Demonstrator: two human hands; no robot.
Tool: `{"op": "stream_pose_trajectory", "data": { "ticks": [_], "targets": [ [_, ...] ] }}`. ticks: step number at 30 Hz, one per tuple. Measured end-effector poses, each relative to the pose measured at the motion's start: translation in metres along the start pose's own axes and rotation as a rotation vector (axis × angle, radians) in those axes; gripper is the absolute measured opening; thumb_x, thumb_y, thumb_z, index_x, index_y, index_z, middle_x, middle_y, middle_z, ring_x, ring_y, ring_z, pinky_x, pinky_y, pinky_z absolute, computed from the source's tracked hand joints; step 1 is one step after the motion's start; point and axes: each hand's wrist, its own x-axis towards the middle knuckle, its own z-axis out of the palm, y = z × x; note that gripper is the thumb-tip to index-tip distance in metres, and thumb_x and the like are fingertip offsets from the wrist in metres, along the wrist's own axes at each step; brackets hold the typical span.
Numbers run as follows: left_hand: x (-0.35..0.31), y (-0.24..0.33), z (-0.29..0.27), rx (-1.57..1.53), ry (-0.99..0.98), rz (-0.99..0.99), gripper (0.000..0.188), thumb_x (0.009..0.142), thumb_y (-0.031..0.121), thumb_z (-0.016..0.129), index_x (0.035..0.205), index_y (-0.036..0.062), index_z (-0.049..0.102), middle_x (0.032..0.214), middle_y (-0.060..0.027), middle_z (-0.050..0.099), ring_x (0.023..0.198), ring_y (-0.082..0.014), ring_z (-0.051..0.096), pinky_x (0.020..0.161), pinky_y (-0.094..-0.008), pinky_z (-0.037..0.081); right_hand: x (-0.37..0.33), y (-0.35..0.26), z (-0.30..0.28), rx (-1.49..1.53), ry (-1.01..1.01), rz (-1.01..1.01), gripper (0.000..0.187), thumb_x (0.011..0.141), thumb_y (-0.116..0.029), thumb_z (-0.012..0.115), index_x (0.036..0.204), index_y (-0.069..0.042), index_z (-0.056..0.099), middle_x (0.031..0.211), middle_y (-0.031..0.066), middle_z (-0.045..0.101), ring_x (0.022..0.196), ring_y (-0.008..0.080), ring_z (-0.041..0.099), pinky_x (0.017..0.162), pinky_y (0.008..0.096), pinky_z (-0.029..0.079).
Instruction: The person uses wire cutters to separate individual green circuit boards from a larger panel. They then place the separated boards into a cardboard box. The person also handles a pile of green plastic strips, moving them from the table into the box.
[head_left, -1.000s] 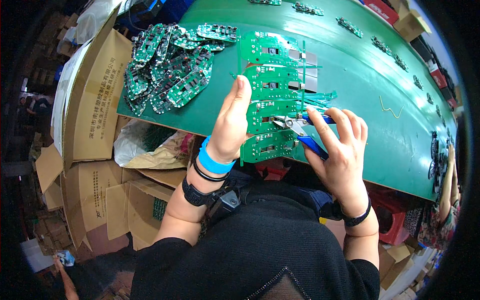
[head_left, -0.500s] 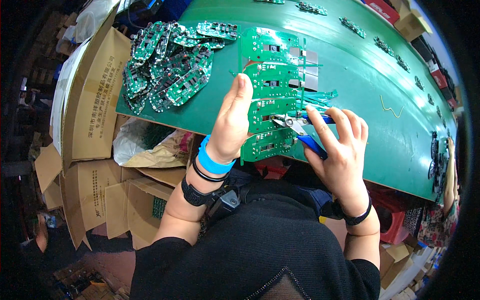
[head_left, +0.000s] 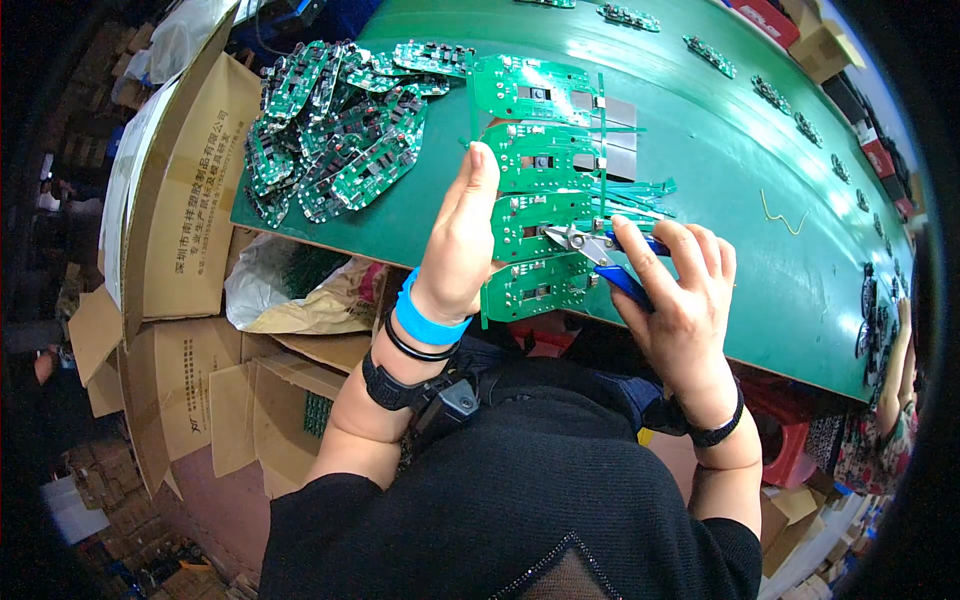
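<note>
A panel of several joined green circuit boards [head_left: 541, 160] is gripped along its left edge by my left hand [head_left: 462, 230], thumb on top. My right hand [head_left: 682, 280] is closed round the blue handles of a pair of cutting pliers [head_left: 622, 277]. The plier jaws lie over the right part of the third board down, near the panel's right edge; whether they touch it I cannot tell. Thin green strips [head_left: 638, 197] lie on the table just beyond the pliers. Beside the panel's right edge are flat grey pieces [head_left: 621, 140].
A heap of loose circuit boards [head_left: 335, 130] covers the left of the green table [head_left: 700, 150]. Further boards [head_left: 710, 56] stand in a row along the far side. Open cardboard boxes [head_left: 190, 200] are at left, with a plastic bag [head_left: 300, 285] beside them. Another person's arm [head_left: 893, 370] shows at far right.
The upper part of the panel has shifted slightly left. The plier jaws have moved a little left and up, and the right hand has barely moved.
</note>
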Motion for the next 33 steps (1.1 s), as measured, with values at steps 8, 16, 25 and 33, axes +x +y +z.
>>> {"op": "stream_pose_trajectory", "data": {
  "ticks": [8,16,25,33],
  "targets": [
    [-0.002,0.001,-0.024,-0.313,-0.117,-0.219,0.073,0.095,0.060,0.022,0.139,0.0028,0.035,0.130,-0.0225,0.049,0.107,-0.0370,0.058,0.089,-0.0530,0.050,-0.004,0.015,0.001,0.205,0.220,0.165,0.053,0.061,-0.013,0.074,0.113,-0.012,0.065,0.094,0.0092,0.055,0.087,0.0276,0.053,0.079,0.0387,0.041],
    [0.001,-0.022,-0.032,-0.697,-0.353,-0.226,0.066,0.098,0.051,0.024,0.147,0.0071,0.019,0.147,-0.0317,0.017,0.098,-0.0380,0.062,0.073,-0.0436,0.059,-0.004,0.023,0.017,0.119,0.127,0.244,0.049,0.066,-0.018,0.074,0.113,-0.013,0.063,0.095,0.0082,0.055,0.090,0.0262,0.053,0.079,0.0383,0.039],
    [0.007,-0.023,-0.035,-0.690,-0.401,-0.202,0.068,0.097,0.053,0.023,0.146,0.0057,0.019,0.147,-0.0292,0.019,0.106,-0.0403,0.058,0.079,-0.0494,0.056,-0.003,0.024,0.023,0.167,0.148,0.271,0.051,0.068,-0.019,0.075,0.117,-0.012,0.061,0.101,0.0103,0.056,0.097,0.0284,0.052,0.086,0.0395,0.039],
    [0.017,0.008,-0.016,-0.258,-0.057,-0.158,0.066,0.098,0.054,0.021,0.137,0.0045,0.038,0.131,-0.0203,0.050,0.113,-0.0366,0.055,0.092,-0.0540,0.048,-0.007,0.022,-0.012,0.258,0.018,0.145,0.056,0.062,-0.012,0.072,0.117,-0.011,0.062,0.104,0.0124,0.054,0.100,0.0307,0.051,0.092,0.0417,0.038]
  ]
}}
